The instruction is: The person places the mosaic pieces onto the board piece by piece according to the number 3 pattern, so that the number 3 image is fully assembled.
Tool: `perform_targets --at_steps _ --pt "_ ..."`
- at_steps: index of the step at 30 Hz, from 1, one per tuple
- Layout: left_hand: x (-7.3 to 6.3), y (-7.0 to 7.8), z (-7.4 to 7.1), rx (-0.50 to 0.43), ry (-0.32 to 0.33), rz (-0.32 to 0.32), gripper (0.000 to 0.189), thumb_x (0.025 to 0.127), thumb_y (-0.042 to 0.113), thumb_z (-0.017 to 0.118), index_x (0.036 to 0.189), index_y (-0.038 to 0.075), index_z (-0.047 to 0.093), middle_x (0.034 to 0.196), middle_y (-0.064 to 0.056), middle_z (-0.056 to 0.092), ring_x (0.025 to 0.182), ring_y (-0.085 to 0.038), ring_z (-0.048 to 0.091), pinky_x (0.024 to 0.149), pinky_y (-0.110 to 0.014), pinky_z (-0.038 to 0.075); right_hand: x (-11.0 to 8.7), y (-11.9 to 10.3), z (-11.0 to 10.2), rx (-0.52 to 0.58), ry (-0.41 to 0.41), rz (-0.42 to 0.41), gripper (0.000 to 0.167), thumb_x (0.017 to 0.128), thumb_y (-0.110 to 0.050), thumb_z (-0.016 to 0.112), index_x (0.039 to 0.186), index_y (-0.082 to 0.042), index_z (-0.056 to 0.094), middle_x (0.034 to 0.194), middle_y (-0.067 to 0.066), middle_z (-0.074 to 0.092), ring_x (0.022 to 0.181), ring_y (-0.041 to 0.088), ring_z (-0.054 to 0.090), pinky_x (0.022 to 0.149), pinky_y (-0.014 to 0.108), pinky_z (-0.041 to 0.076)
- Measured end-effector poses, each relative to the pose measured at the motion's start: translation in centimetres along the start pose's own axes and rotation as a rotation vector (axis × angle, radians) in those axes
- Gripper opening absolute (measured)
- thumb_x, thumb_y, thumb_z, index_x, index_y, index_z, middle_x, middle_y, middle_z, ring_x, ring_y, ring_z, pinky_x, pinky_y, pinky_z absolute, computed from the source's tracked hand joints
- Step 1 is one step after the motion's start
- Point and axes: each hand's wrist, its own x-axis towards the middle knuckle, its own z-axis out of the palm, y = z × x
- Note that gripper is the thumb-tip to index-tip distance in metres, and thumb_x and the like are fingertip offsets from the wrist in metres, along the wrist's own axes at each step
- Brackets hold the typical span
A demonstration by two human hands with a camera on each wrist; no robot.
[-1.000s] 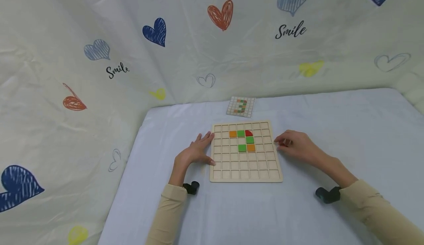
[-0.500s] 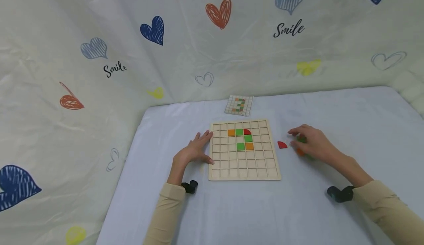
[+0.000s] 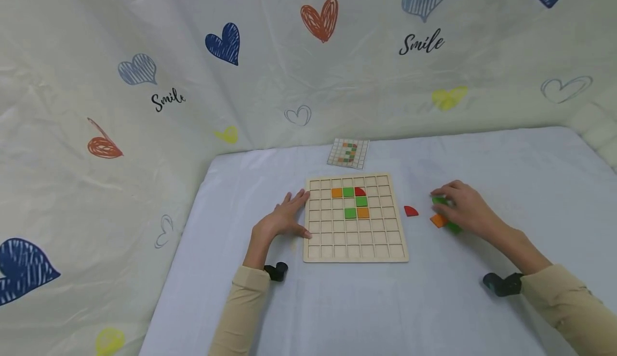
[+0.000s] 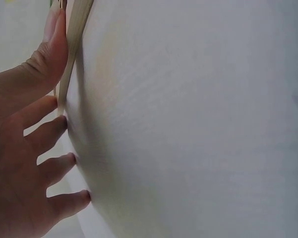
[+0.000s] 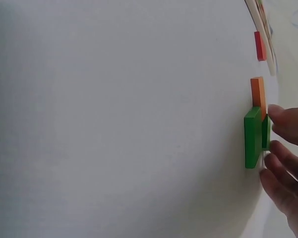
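Observation:
A square wooden grid board [image 3: 332, 242] lies on the cloth, with orange, green and red tiles set in some cells, among them a red quarter-round tile [image 3: 359, 191]. My left hand [image 3: 281, 220] rests at the board's left edge, thumb and fingers spread. Right of the board, my right hand [image 3: 465, 206] pinches a green tile [image 3: 439, 200], its thumb and fingertips at opposite edges in the right wrist view. Close by lie an orange tile [image 3: 438, 220] and another green tile [image 5: 252, 139], partly under the hand in the head view.
Between board and right hand lies a loose red quarter-round tile [image 3: 411, 211]. Behind the board is a small pattern card [image 3: 348, 153] with a printed grid of coloured shapes. A curtain [image 3: 270, 72] with hearts hangs behind the white-covered table [image 3: 356, 308].
My right hand has moved right from the board's edge, leaving the red quarter-round tile on the cloth, and has come to the loose green tiles. The left hand stays at the board.

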Motion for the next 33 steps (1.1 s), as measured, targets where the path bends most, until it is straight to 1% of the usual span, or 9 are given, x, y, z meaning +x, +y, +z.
perform_targets --at_steps 4,10,12,14,18,21,25,29,33 --pt "-0.1 -0.1 0.0 -0.006 0.003 0.012 0.12 0.076 0.03 0.092 0.167 0.026 0.013 0.174 0.007 0.004 0.161 -0.025 -0.007 0.129 -0.058 0.004 0.0 0.0 0.0 -0.006 -0.012 0.013 0.029 0.088 -0.005 0.077 0.112 0.01 0.071 0.11 0.031 0.061 0.096 0.043 0.06 0.078 0.054 0.058" --pt "0.2 -0.3 0.2 -0.001 0.005 0.016 0.12 0.076 0.029 0.092 0.167 0.026 0.013 0.174 0.007 0.004 0.161 -0.025 -0.008 0.129 -0.058 0.004 0.1 0.3 0.1 -0.013 -0.007 0.011 0.027 0.087 -0.005 0.079 0.109 0.01 0.072 0.108 0.03 0.062 0.094 0.042 0.059 0.076 0.051 0.058" --pt "0.2 -0.3 0.2 0.001 0.005 0.016 0.12 0.077 0.029 0.091 0.167 0.026 0.012 0.174 0.007 0.004 0.161 -0.026 -0.007 0.129 -0.058 0.004 0.0 0.3 0.1 -0.007 0.0 0.011 0.027 0.086 -0.005 0.08 0.108 0.009 0.071 0.107 0.029 0.063 0.092 0.04 0.06 0.074 0.047 0.058" --pt "0.0 -0.1 0.2 0.005 0.006 0.013 0.119 0.078 0.028 0.091 0.167 0.026 0.012 0.174 0.006 0.004 0.161 -0.025 -0.007 0.129 -0.057 0.004 0.0 0.3 0.1 0.003 0.012 0.008 0.027 0.085 -0.005 0.081 0.106 0.009 0.071 0.103 0.025 0.065 0.088 0.036 0.062 0.07 0.039 0.058" --pt "-0.7 0.6 -0.2 0.008 0.003 0.01 0.117 0.079 0.026 0.09 0.167 0.023 0.013 0.174 0.004 0.004 0.161 -0.027 -0.007 0.129 -0.057 0.004 -0.2 0.2 0.0 0.022 0.039 0.008 0.025 0.083 -0.005 0.082 0.102 0.005 0.07 0.092 0.016 0.07 0.078 0.026 0.063 0.062 0.025 0.052" --pt "-1.0 0.9 -0.3 0.003 0.002 0.005 0.116 0.08 0.025 0.09 0.167 0.021 0.014 0.174 0.002 0.005 0.161 -0.029 -0.006 0.129 -0.057 0.004 -0.3 0.2 0.0 0.039 0.056 0.002 0.022 0.083 -0.004 0.082 0.101 0.004 0.071 0.088 0.012 0.072 0.076 0.024 0.065 0.061 0.022 0.051" --pt "-0.6 0.5 -0.1 0.004 0.007 -0.002 0.118 0.078 0.026 0.091 0.167 0.023 0.014 0.174 0.004 0.005 0.161 -0.027 -0.006 0.129 -0.057 0.003 -0.4 0.1 -0.1 0.064 0.073 -0.032 0.022 0.084 0.0 0.08 0.105 0.002 0.073 0.092 0.013 0.075 0.078 0.026 0.069 0.063 0.021 0.053" --pt "-0.1 -0.1 0.3 0.006 0.016 -0.002 0.12 0.076 0.029 0.092 0.167 0.026 0.013 0.174 0.007 0.004 0.161 -0.025 -0.007 0.129 -0.057 0.003 -0.5 0.0 -0.1 0.078 0.087 -0.065 0.023 0.086 0.002 0.077 0.109 0.0 0.075 0.097 0.013 0.077 0.076 0.023 0.07 0.062 0.02 0.053" --pt "0.2 -0.3 0.4 -0.004 0.021 0.003 0.121 0.075 0.028 0.093 0.167 0.027 0.014 0.174 0.008 0.005 0.161 -0.026 -0.007 0.129 -0.058 0.003 -0.6 -0.2 -0.1 0.092 0.087 -0.053 0.02 0.088 -0.001 0.077 0.108 -0.001 0.076 0.099 0.014 0.078 0.076 0.021 0.07 0.062 0.018 0.052"
